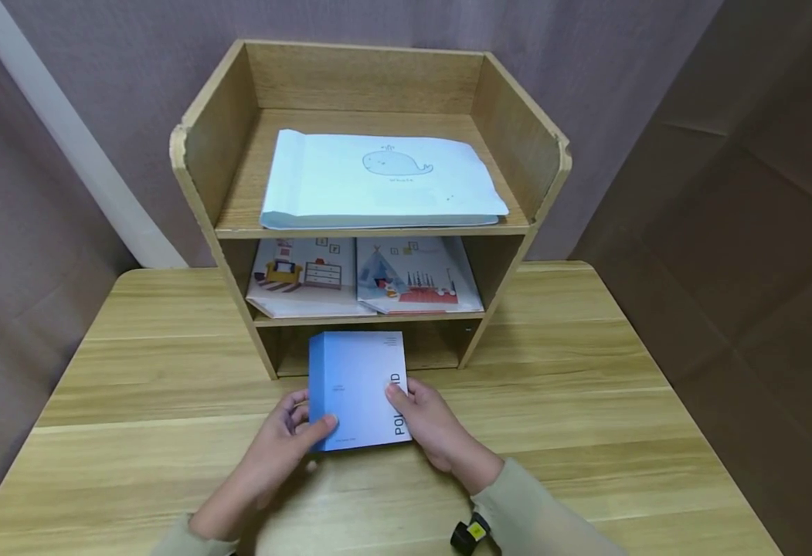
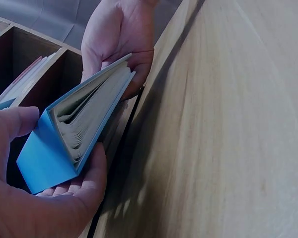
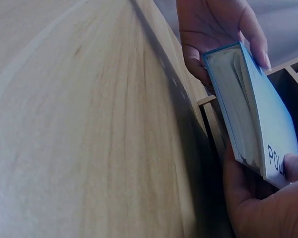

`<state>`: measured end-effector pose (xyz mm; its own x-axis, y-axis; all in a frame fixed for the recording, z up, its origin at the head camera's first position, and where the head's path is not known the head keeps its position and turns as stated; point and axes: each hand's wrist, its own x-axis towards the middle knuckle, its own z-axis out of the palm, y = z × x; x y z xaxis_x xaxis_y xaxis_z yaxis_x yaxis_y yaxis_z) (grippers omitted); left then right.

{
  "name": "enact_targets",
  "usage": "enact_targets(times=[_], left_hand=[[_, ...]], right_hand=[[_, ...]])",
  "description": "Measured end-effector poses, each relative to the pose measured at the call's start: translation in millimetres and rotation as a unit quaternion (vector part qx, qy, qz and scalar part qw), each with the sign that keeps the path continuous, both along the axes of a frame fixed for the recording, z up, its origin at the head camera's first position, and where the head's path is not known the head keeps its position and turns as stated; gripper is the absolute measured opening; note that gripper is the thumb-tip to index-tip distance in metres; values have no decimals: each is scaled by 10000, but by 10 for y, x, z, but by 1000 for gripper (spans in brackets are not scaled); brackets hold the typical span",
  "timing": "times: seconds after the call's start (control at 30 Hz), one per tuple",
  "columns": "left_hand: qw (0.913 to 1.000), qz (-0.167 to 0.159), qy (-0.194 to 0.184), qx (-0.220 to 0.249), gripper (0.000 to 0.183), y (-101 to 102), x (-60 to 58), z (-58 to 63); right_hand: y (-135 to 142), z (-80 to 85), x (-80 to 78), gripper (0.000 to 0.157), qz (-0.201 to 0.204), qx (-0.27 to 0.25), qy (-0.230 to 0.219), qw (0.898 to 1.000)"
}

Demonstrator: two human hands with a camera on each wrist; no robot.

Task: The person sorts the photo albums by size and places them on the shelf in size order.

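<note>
A small photo album (image 1: 360,386) with a blue spine and a pale blue-white cover is held between both hands, in front of the shelf's bottom compartment. Dark lettering runs up its right side, partly hidden by a thumb. My left hand (image 1: 276,446) grips the spine side, thumb on the cover and fingers beneath. On the opposite edge, my right hand (image 1: 440,428) holds it with the thumb on top. The left wrist view shows the album's blue spine (image 2: 44,158) and slightly spread pages. From the right wrist, the album's cover (image 3: 270,114) appears tilted above the table.
A wooden shelf (image 1: 371,233) stands at the back of the table (image 1: 552,432). On its top lies a white album with a whale drawing (image 1: 385,185). Two picture-covered albums, left (image 1: 308,282) and right (image 1: 416,278), lie in the middle compartment. Curtains hang behind.
</note>
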<state>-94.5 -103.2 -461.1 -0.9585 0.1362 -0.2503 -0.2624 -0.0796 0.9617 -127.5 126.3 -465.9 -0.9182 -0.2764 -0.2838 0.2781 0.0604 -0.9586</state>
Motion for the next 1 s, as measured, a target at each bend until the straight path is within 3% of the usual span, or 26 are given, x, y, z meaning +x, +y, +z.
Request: enact_targets(times=[0.3, 0.63, 0.9, 1.0], left_hand=[[9971, -434, -123, 619, 71, 40, 44, -42], [9925, 139, -108, 1207, 67, 18, 54, -50], [9916, 445, -160, 1201, 63, -89, -5, -60], [9919, 471, -233, 1152, 63, -134, -36, -66]], right_hand=[[33, 4, -23, 47, -14, -30, -13, 10000], [-21, 34, -27, 46, -34, 174, 135, 9998], [-96, 64, 36, 35, 971, -183, -323, 9946], [-130, 61, 44, 27, 1144, -183, -371, 9926]])
